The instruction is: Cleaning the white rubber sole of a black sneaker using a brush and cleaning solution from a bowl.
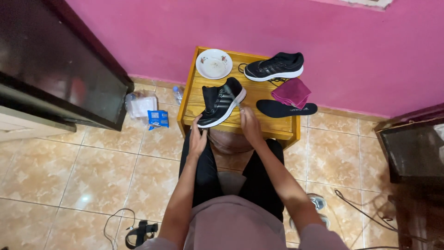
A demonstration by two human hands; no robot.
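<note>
Your left hand is gripping the heel of the black sneaker at frame centre, near the counter front edge. Your right hand fingers are pinching something blurred, unidentifiable. Risk: the sneaker is overhanging and may slip off.

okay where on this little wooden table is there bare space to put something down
Free patches on the yellow wooden table: the middle strip between the near sneaker and pink cloth, and the front right edge below the black insole. The back is crowded by the white dish and far sneaker.

Right hand blurred — fingertips (near shoe) indistinct.
</note>
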